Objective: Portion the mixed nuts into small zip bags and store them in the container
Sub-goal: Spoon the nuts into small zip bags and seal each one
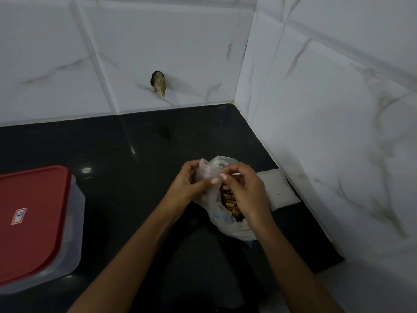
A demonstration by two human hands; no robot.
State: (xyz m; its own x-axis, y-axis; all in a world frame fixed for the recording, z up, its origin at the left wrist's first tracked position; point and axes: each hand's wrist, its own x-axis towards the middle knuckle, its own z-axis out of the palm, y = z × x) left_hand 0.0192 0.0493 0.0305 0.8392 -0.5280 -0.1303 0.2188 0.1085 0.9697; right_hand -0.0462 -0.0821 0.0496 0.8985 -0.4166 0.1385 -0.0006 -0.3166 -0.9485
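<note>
Countertop (126, 150), black, tiled corner. Left hand (191, 180): forearm reaching in from near left, fingers curled, thumb pinching the left side of small zip bag (206, 171). Right hand (244, 188): thumb and forefinger pinching the same bag's right edge. Zip bag: held above plastic bag of mixed nuts (228, 201), which lies open, centre-right. Container (74, 213), red lid on: left edge, well apart.
</note>
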